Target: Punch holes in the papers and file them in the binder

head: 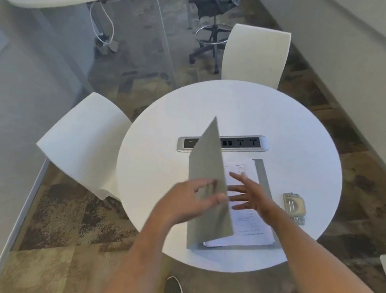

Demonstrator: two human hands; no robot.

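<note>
Holding the binder cover upright, the left hand pinched its edge between thumb and fingers. The right hand hovered with fingers spread over the papers lying inside, at the table's six o'clock. The punch sat near, at three o'clock from the papers. Best to square the sheets before lowering the cover, so no corner catches.

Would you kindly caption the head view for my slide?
Left hand holds the grey binder cover half-raised over papers as the right hand hovers open.
</note>
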